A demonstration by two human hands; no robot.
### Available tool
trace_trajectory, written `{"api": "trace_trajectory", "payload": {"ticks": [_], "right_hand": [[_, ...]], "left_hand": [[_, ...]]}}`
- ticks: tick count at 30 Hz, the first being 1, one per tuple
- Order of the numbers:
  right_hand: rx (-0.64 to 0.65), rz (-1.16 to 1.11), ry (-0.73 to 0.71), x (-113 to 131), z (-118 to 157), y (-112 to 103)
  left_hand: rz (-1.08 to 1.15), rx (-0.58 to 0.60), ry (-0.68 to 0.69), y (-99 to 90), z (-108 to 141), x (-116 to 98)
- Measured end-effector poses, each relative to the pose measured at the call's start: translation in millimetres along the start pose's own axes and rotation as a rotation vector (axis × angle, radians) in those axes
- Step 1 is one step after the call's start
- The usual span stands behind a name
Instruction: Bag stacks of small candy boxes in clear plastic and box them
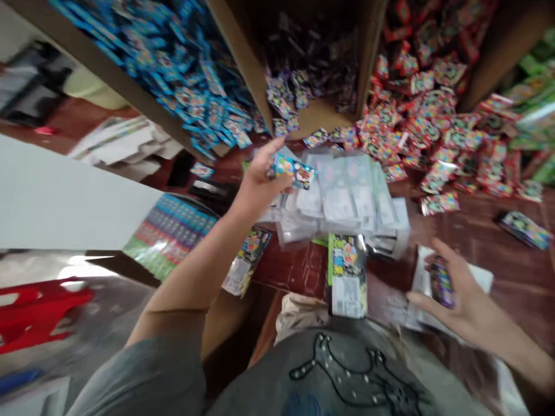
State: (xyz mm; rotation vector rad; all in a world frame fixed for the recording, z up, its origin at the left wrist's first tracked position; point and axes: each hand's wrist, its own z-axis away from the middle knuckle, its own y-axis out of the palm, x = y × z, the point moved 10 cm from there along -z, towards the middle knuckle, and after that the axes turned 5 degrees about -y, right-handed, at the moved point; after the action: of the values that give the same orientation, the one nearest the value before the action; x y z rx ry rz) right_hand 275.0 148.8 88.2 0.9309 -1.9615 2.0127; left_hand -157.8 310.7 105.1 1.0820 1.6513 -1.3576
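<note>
My left hand (260, 176) pinches a small blue candy packet (296, 171) between thumb and fingers, above a stack of clear plastic bags (342, 199). At the right, my right hand (462, 292) is closed around a small dark purple packet (441, 283). White papers or bags (479, 278) lie under that hand. A black printed pouch (348, 277) with a white label rests at the table's near edge. Another such pouch (247, 260) lies beside my left forearm.
Cardboard boxes open toward me: blue packets (173, 69) left, purple packets (286, 98) in the middle, red packets (420, 115) right, green packets (533, 110) far right. A loose dark packet (524, 229) lies on the table. A printed box (169, 234) and red plastic (39, 309) are left.
</note>
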Motion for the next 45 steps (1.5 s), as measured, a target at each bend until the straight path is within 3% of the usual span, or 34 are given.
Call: {"api": "trace_trajectory", "payload": {"ticks": [3, 6, 10, 15, 18, 20, 24, 26, 28, 30, 33, 38, 41, 45], "right_hand": [[0.075, 0.043, 0.111, -5.2, 25.3, 36.1], [0.008, 0.227, 0.198, -15.5, 47.9, 37.6], [-0.037, 0.345, 0.187, -28.0, 71.3, 27.7], [-0.086, 0.35, 0.179, -40.8, 75.8, 30.2], [-0.012, 0.341, 0.213, -54.8, 74.3, 40.7], [0.027, 0.324, 0.172, -62.7, 75.8, 42.1], [0.083, 0.24, -0.014, -68.3, 81.2, 38.7], [0.105, 0.198, -0.053, -68.5, 82.5, 39.0], [0.104, 0.17, -0.059, -65.6, 82.1, 41.1], [0.103, 0.147, -0.074, -57.9, 80.4, 47.2], [0.133, 0.094, -0.144, -39.6, 73.9, 64.2], [0.174, 0.043, -0.222, -16.2, 53.2, 86.7], [0.153, 0.042, -0.239, -10.2, 44.8, 81.0], [0.082, -0.003, -0.222, -2.1, 41.6, 57.4]], "left_hand": [[0.104, 0.171, -0.043, 110.5, 90.8, -46.4], [-0.042, 0.186, -0.029, 182.3, 157.4, -81.0], [-0.293, 0.192, 0.092, 237.0, 188.5, -100.9], [-0.538, 0.207, 0.107, 270.8, 196.0, -99.5], [-0.693, 0.301, 0.123, 279.3, 207.7, -99.3], [-0.76, 0.408, 0.238, 281.8, 212.3, -107.7], [-0.781, 0.836, 0.577, 304.2, 214.9, -117.7], [-0.772, 0.981, 0.626, 315.4, 206.9, -112.2], [-0.758, 0.986, 0.601, 321.3, 193.9, -107.6], [-0.74, 0.919, 0.567, 319.5, 186.7, -104.8], [-0.741, 0.834, 0.522, 306.7, 192.5, -96.5], [-0.729, 0.807, 0.437, 279.7, 206.8, -82.5], [-0.715, 0.848, 0.439, 250.1, 208.6, -83.9], [-0.764, 0.992, 0.559, 202.7, 220.2, -86.3]]}}
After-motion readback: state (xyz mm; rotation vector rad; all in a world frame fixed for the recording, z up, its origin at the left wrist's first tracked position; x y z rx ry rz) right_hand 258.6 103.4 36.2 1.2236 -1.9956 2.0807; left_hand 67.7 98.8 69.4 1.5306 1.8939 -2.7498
